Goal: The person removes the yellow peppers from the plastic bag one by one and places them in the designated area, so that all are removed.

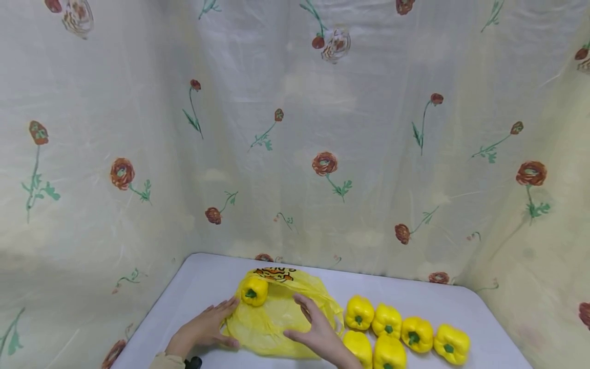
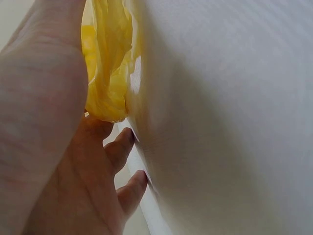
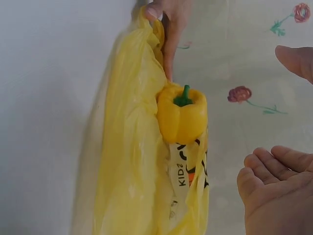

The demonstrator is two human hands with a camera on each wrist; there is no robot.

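A yellow plastic bag (image 1: 265, 333) with dark printing lies spread on the table with its mouth towards me. One yellow bell pepper (image 1: 254, 292), green stem facing me, sits at the bag's left inner side; the right wrist view shows the same pepper (image 3: 182, 117) beside the printed film. My left hand (image 1: 209, 325) rests at the bag's left edge, fingers extended and thumb spread along the front. Over the right part of the bag hovers my right hand (image 1: 318, 330), thumb and fingers apart, with nothing between them.
To the right of the bag, several yellow bell peppers (image 1: 417, 334) stand in two rows on the white table (image 1: 207, 271). A flowered curtain (image 1: 295, 205) encloses the table's back and sides. A small black object (image 1: 194, 363) shows beneath my left wrist.
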